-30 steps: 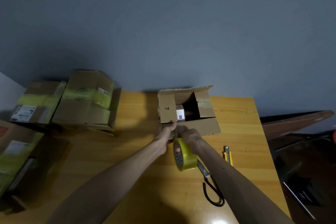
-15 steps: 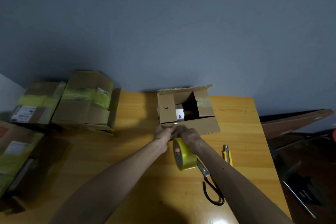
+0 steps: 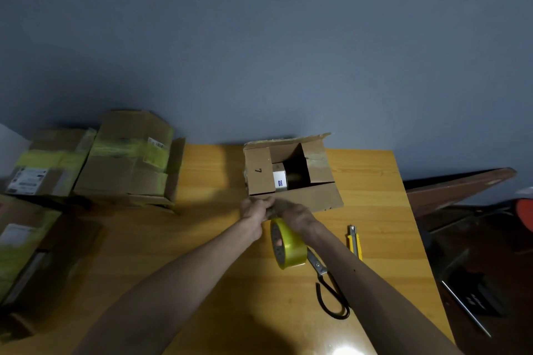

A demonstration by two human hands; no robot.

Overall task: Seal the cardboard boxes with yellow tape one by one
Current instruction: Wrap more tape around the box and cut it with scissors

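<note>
Meeting at the near flap of the open box [image 3: 261,174], both hands likely start a strip; right hand [image 3: 297,215] grips the yellow tape roll [image 3: 290,245] just before it, feeding; left hand [image 3: 255,210] curls there, pinch unclear.

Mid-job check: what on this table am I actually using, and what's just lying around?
In use: open box, yellow tape roll in right hand, left hand at the box's near flap.
Lying about: scissors, utility knife, taped boxes at left, already sealed.
</note>
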